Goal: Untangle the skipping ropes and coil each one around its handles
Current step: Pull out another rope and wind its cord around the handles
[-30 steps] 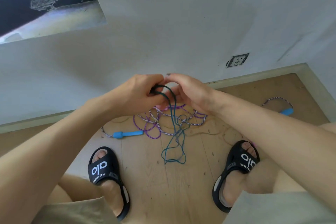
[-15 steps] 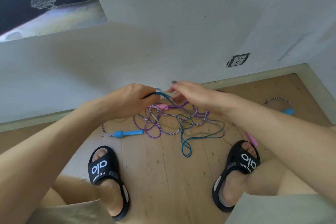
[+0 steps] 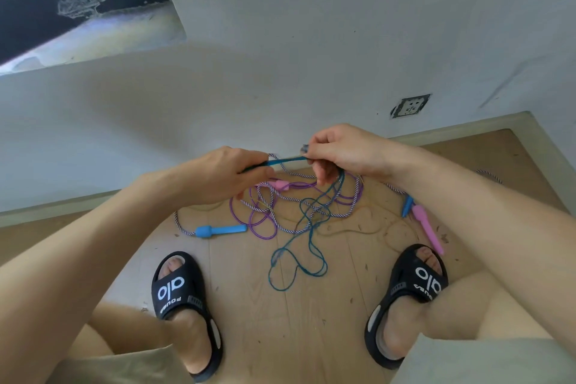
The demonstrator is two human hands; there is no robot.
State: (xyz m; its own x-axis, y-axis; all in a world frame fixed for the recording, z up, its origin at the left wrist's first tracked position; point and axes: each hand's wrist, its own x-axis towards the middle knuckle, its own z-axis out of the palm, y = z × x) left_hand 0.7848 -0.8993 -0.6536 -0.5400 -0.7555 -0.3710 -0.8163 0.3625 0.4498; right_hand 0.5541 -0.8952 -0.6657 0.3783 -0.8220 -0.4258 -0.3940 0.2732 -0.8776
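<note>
Teal rope [image 3: 288,159] newly taut; sandals [image 3: 184,299] "alo".

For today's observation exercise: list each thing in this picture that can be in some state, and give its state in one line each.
Left hand: grips the teal rope.
Right hand: pinches the teal rope.
Teal rope: taut between the hands, rest looped and tangled on the floor.
Purple rope: tangled, uncoiled.
Striped rope: tangled, uncoiled.
Blue handle: lying flat, unwound.
Pink handle: lying flat by the right sandal.
</note>
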